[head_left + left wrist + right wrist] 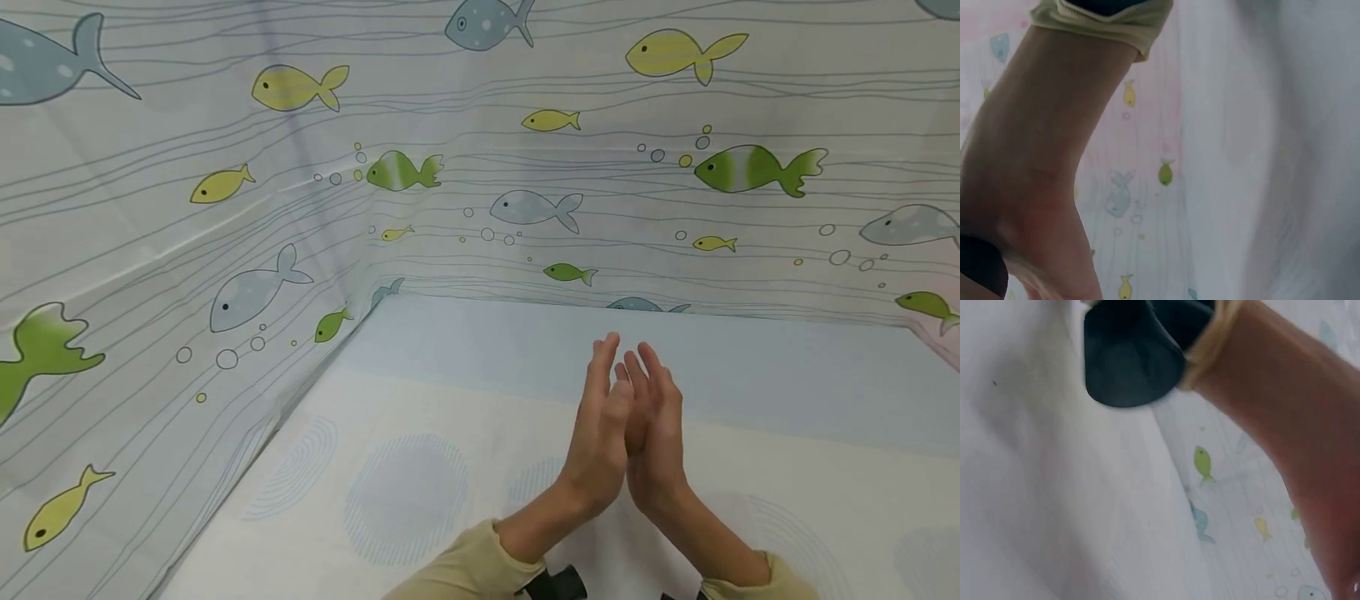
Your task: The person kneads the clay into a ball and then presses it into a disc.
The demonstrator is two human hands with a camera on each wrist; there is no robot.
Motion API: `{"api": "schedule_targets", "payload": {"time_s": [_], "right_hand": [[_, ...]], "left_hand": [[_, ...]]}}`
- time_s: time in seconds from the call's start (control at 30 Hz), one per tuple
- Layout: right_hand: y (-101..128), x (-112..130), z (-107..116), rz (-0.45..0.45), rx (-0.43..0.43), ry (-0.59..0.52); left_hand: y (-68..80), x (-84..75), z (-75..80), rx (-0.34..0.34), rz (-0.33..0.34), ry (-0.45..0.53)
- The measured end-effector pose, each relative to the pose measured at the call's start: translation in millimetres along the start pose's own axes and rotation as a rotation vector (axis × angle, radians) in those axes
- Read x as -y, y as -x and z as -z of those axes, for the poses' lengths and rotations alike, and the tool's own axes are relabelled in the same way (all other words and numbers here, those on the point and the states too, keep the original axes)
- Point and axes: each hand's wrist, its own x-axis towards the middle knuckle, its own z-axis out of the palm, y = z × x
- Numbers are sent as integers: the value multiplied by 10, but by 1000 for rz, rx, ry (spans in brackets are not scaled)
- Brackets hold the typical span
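Note:
Both hands are raised together above the table, right of centre in the head view. The left hand point(602, 433) points its fingers upward, and its palm faces the other hand. Close against it stands the right hand point(660, 437), fingers also upright and slightly bent. The heels of the palms look nearly touching, while the fingertips stand apart. No object shows between them. In the left wrist view a bare forearm point(1035, 119) and part of a hand fill the left side. In the right wrist view another forearm point(1297, 419) crosses the right side, with a dark wrist camera point(1132, 356) at the cuff.
A pale cloth with blue circles covers the table point(300, 467). Behind and to the left hang fish-printed curtains point(450, 242), meeting the table's edges. Beige sleeves point(465, 567) end at the wrists, and a black wrist camera point(558, 582) sits under the left cuff.

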Motion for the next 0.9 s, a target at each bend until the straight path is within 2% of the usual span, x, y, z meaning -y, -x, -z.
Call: {"api": "schedule_targets", "payload": {"time_s": [0.23,0.5,0.9], "right_hand": [[119,-25,-120,26,52,81],[184,11,-207,42,99,96],[285,66,-290,65,119,97]], "left_hand": [[-92,53,109,-90,-29,24],[-189,40,239,-146,-4,70],[-246,48,340,-183,-11,92]]}}
